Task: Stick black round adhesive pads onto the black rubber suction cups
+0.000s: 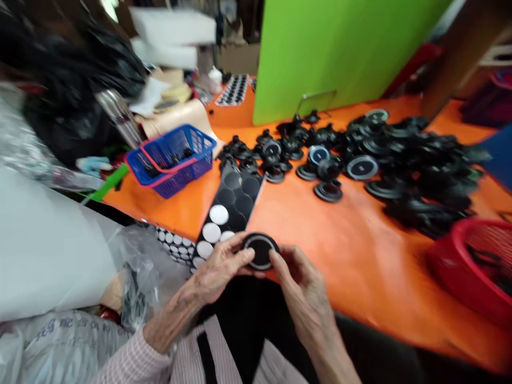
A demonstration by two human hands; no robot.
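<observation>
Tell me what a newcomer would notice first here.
The bright orange table fills the view, with a green board standing at its far side. A heap of black round parts sprawls across its right half. Near the front edge, the left hand and right hand hold one black disc.

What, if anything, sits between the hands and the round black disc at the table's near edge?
Nothing visible does. The left hand and the right hand both grip the black disc by its rim, over the orange table. The sticker sheet lies just beyond the disc, not between it and the hands.
</observation>
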